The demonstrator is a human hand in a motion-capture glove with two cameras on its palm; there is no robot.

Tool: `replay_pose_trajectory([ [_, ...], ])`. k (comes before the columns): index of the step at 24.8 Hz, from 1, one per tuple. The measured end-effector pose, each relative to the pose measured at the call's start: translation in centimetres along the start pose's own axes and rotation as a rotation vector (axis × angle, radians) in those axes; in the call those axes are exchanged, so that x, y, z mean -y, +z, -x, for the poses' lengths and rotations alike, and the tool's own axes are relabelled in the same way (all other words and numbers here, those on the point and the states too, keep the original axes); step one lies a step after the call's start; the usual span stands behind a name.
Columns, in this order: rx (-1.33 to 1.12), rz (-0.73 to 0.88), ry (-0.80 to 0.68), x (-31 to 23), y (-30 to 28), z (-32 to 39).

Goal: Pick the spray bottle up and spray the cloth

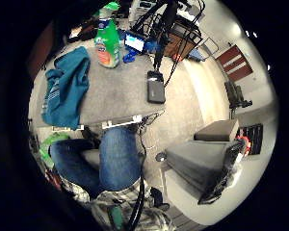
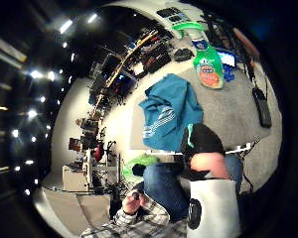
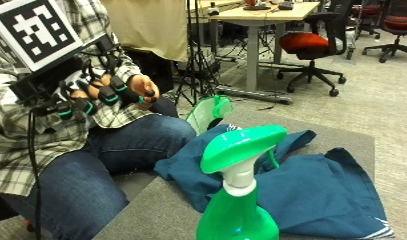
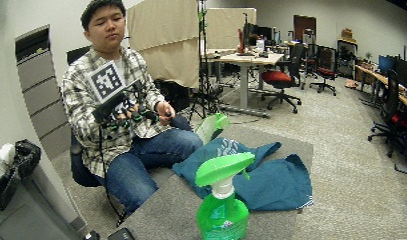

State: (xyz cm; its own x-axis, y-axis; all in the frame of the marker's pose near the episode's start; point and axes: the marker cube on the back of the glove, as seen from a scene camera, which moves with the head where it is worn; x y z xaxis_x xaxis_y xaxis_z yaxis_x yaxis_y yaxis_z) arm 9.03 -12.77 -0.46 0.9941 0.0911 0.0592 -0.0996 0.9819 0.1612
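Observation:
A green spray bottle [image 3: 236, 200] with a white neck stands upright on the grey table [image 3: 156, 215], close to the outside camera. Behind it a blue cloth [image 3: 309, 190] lies crumpled on the tabletop. My gloved right hand [image 3: 90, 95] is raised in front of the seated person's chest, well away from the table, fingers loosely curled and holding nothing. The little finger side palm view looks down from a distance on the bottle [image 1: 107, 41] and the cloth [image 1: 67, 86] side by side. The bare left hand [image 3: 142, 89] pinches a small black object.
A flat black device [image 1: 155, 87] with a cable lies on the table beyond the bottle. A green and white bag [image 3: 206, 112] sits beside the table near the person's knees [image 3: 123, 145]. A desk [image 3: 266, 12] and office chairs [image 3: 309, 42] stand further back.

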Motion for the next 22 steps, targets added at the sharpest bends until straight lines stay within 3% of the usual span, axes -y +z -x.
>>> replay_pose_trajectory([
  [22, 0.312, -0.066, -0.097, 18.4, 6.9, -8.2],
])
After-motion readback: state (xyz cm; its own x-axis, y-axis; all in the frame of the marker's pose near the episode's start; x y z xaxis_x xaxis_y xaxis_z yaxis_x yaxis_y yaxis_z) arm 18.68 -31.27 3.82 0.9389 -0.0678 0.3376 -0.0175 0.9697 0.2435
